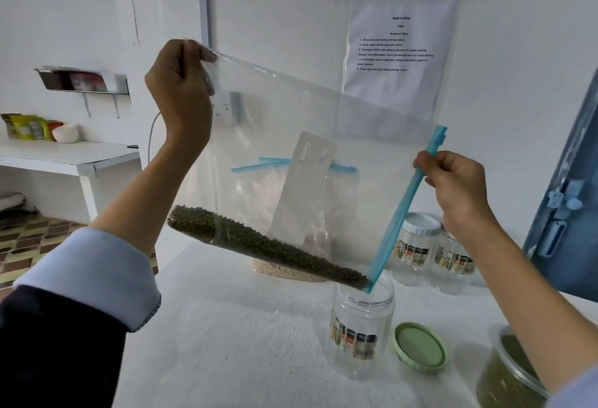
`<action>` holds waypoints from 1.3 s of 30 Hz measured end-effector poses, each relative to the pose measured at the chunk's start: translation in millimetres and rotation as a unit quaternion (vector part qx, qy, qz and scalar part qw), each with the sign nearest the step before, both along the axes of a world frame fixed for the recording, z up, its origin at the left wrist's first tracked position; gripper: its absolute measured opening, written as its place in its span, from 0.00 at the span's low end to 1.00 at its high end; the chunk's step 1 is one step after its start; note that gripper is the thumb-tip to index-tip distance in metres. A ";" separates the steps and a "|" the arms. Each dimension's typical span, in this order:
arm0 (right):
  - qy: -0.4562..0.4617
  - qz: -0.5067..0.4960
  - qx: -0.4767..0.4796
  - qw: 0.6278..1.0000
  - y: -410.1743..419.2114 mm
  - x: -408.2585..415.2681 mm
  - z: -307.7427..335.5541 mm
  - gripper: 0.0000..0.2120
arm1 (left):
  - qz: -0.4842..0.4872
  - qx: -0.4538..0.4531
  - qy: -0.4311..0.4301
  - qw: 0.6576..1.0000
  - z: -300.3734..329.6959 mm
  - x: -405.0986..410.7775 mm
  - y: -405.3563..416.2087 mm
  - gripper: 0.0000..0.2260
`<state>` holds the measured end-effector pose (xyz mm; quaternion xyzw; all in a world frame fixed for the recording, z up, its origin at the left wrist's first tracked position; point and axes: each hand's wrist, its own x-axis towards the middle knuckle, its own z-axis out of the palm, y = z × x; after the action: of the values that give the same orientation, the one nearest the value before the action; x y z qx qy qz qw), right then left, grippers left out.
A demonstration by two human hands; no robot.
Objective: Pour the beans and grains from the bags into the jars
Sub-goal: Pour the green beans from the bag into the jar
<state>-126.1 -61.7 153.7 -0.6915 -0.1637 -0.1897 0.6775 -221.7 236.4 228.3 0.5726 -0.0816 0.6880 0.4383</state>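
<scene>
Your left hand is raised high, fingers curled and pinching the upper corner of a large clear bag. Your right hand sits lower and to the right, fingers wrapped around the bag's blue zip strip, so the bag hangs tilted between the two, slanting down to the right. The green beans lie in a long band along the bag's lower edge, running down to the corner where the zip strip ends. That corner dips just inside the mouth of an open clear jar standing on the white worktop; the jar looks empty below its printed label (no beans can be made out inside).

A pale green lid lies flat on the worktop just right of the open jar. Further right, at the frame's edge and partly behind your right forearm, another jar holds green beans. Behind, near the wall, two more jars stand side by side, one with a white lid on. Seen through the held bag, a second bag of pale grains rests on the worktop, its blue zip at the top. A printed sheet in a plastic sleeve is taped to the wall above.
</scene>
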 end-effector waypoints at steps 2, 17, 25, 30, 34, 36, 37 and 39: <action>0.001 0.012 -0.008 1.000 0.5 -1.1 0.7 0.08 | 0.001 0.001 0.000 1.000 0.2 0.0 0.4 0.15; -0.008 -0.008 -0.008 1.000 5.8 -4.0 3.9 0.08 | -0.003 -0.012 -0.007 1.000 -4.1 -2.3 4.6 0.15; -0.008 -0.014 -0.017 1.000 9.7 -3.3 4.8 0.05 | -0.006 -0.030 -0.010 0.999 -9.6 -4.7 11.6 0.14; -0.005 -0.011 -0.008 1.000 12.3 -4.7 5.6 0.08 | -0.003 -0.030 -0.016 0.999 -11.6 -6.7 13.5 0.14; -0.002 -0.010 -0.034 0.999 12.6 -4.9 6.7 0.05 | 0.003 -0.029 -0.016 0.999 -11.9 -7.5 13.3 0.14; -0.005 -0.011 -0.027 1.000 12.2 -3.2 5.4 0.06 | 0.007 -0.030 -0.014 0.999 -12.4 -8.1 12.9 0.14; -0.008 -0.013 -0.021 1.000 11.9 -2.7 5.7 0.07 | 0.010 -0.031 -0.014 0.999 -12.8 -8.5 13.1 0.14; -0.003 -0.012 -0.029 1.000 11.4 -3.1 6.6 0.08 | 0.015 -0.031 -0.011 0.999 -13.7 -8.3 13.3 0.14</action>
<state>-129.2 -50.3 160.3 -0.7123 -0.1629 -0.1946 0.6544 -230.0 249.7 214.6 0.5525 -0.0565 0.7026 0.4448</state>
